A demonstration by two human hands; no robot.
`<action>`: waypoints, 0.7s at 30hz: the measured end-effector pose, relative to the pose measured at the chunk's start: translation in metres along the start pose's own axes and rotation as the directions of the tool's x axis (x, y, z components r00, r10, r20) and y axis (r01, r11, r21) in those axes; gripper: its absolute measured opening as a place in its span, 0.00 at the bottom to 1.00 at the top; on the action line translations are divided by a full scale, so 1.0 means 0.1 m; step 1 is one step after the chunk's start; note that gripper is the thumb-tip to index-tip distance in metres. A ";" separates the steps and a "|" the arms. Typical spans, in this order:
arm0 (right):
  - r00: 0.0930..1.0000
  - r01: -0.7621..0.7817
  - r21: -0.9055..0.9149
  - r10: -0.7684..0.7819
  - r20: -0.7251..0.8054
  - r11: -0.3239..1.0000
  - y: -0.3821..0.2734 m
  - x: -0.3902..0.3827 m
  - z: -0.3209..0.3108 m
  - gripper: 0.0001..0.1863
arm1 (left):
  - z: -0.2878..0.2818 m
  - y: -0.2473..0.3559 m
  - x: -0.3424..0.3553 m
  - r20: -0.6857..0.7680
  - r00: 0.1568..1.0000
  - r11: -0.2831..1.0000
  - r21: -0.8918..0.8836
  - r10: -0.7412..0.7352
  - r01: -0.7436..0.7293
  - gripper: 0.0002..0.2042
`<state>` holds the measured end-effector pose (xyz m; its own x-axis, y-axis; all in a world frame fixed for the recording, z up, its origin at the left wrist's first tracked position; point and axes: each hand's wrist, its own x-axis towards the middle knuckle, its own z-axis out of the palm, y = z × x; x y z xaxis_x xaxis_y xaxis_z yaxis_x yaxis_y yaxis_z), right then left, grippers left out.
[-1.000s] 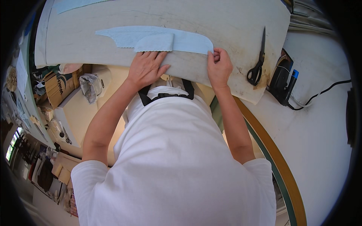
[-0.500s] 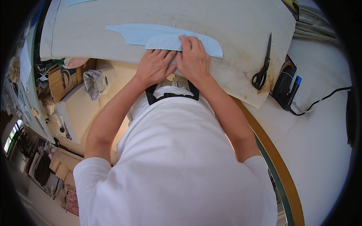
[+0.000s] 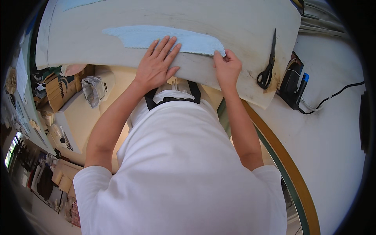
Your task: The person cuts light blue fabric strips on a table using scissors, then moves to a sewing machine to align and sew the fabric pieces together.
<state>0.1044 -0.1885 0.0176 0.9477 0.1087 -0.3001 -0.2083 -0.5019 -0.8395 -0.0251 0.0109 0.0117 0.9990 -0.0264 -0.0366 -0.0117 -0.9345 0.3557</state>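
A long piece of light blue cloth [image 3: 145, 37] with a zigzag-cut edge lies across the pale board in front of me. My left hand [image 3: 157, 64] rests flat on its near edge, fingers spread. At the cloth's right end, my right hand [image 3: 228, 66] pinches the corner between thumb and fingers. Black-handled scissors [image 3: 267, 64] lie to the right of that hand, blades pointing away from me.
The padded board [image 3: 117, 56] has brown stains toward its right edge. Beyond it stands an iron [image 3: 291, 84] with a black cord. Another blue cloth piece [image 3: 80, 3] shows at the far left. A cardboard box [image 3: 60, 92] and a plastic bag [image 3: 93, 91] sit below left.
The folded-over part of the cloth now lies flat. My right hand has moved right to the cloth's end; my left hand has spread out on the cloth.
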 end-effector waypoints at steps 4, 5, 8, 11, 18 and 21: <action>0.998 -0.062 -0.064 0.063 0.017 0.996 0.00 0.02 -0.13 0.11 | -0.01 0.02 0.02 -0.012 1.000 1.000 0.003 0.008 -0.008 0.30; 0.997 -0.079 -0.066 0.080 0.021 0.995 -0.01 0.00 -0.12 0.12 | -0.03 0.02 0.00 -0.013 1.000 1.000 0.011 0.010 -0.010 0.30; 0.996 -0.094 -0.141 0.095 0.000 0.986 0.06 0.05 -0.14 0.11 | -0.04 0.03 0.03 -0.007 1.000 1.000 0.015 0.015 -0.015 0.29; 0.997 -0.079 -0.157 0.076 -0.025 0.984 0.11 0.07 -0.11 0.11 | -0.03 0.02 0.04 -0.013 1.000 1.000 0.020 0.014 -0.013 0.29; 0.992 -0.127 -0.044 0.128 0.017 0.991 0.16 0.07 -0.13 0.08 | -0.03 0.04 0.03 -0.006 1.000 1.000 0.008 0.008 -0.008 0.29; 0.981 -0.191 0.051 0.188 0.047 0.980 0.14 0.08 -0.15 0.07 | -0.03 0.04 0.03 0.005 1.000 1.000 0.017 0.005 -0.005 0.29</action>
<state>0.1122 -0.2075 0.0105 0.8791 0.0520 -0.4737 -0.3973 -0.4691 -0.7888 -0.0223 0.0084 0.0162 0.9987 -0.0329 -0.0389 -0.0177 -0.9403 0.3398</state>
